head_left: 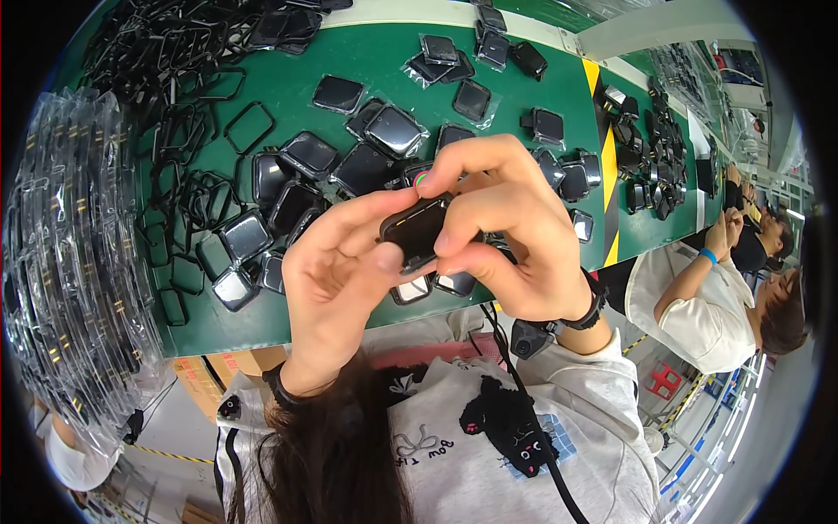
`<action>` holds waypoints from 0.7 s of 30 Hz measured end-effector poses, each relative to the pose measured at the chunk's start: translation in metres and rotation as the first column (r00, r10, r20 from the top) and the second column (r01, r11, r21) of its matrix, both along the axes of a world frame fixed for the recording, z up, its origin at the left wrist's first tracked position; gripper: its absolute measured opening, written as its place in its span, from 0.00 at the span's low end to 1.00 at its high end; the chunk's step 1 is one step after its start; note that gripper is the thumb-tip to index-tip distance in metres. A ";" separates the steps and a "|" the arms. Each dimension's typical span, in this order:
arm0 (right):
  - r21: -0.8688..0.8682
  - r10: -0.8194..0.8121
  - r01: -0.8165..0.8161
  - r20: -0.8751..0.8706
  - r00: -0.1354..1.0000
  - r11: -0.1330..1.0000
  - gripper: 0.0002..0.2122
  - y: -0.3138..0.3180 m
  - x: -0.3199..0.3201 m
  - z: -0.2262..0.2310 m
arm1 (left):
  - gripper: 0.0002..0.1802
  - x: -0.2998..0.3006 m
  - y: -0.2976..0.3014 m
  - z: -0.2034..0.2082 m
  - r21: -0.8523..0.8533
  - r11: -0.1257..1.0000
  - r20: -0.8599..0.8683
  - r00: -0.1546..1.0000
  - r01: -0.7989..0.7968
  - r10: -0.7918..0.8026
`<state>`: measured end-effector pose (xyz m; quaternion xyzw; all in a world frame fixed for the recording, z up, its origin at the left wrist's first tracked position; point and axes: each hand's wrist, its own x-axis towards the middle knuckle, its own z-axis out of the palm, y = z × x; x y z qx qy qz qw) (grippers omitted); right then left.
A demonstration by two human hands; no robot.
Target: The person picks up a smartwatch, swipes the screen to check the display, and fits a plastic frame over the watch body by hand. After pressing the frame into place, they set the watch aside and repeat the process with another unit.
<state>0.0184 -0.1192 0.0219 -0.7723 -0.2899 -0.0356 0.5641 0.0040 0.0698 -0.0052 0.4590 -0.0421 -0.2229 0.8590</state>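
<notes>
Between my two hands, raised over the near part of the green table, is a small black rectangular watch case (pixel 415 230) with rounded corners. My left hand (pixel 336 271) pinches its left end, thumb at the lower corner. From the right, my right hand (pixel 511 231) grips the other end with thumb and fingers. A small green ring shows by my right index fingertip. Loose dark watch-shaped pieces with glossy faces, such as one glossy piece (pixel 393 129), lie around and behind my hands; some are partly covered by my fingers.
A heap of black rectangular frames (pixel 166 52) fills the table's far left. Tall stacks of clear plastic trays (pixel 78 244) stand at the left edge. A yellow-black tape strip (pixel 608 166) crosses the table at right, with more pieces beyond. A co-worker (pixel 698 306) sits at right.
</notes>
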 end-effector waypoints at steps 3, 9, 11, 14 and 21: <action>-0.021 -0.014 0.014 -0.020 1.000 1.000 0.08 -0.001 0.001 0.002 | 0.22 0.002 -0.002 0.004 -0.187 0.982 -0.042 0.999 -0.035 0.028; 0.077 0.025 -0.021 -0.057 0.998 0.997 0.07 -0.001 -0.001 -0.002 | 0.21 -0.001 0.000 0.001 -0.178 0.984 0.033 0.999 -0.029 0.036; 0.103 0.034 -0.030 -0.041 0.999 0.994 0.07 -0.001 0.000 -0.003 | 0.21 -0.001 0.001 0.002 -0.164 0.986 0.066 0.997 -0.023 0.035; 0.095 0.062 -0.059 -0.026 0.998 0.994 0.07 -0.006 0.000 -0.003 | 0.21 -0.002 0.002 0.005 -0.132 0.991 0.102 0.994 -0.017 0.031; 0.008 0.008 -0.008 -0.067 0.998 1.000 0.08 -0.006 -0.002 0.004 | 0.23 -0.003 0.000 0.009 -0.127 0.992 0.074 0.997 -0.003 0.012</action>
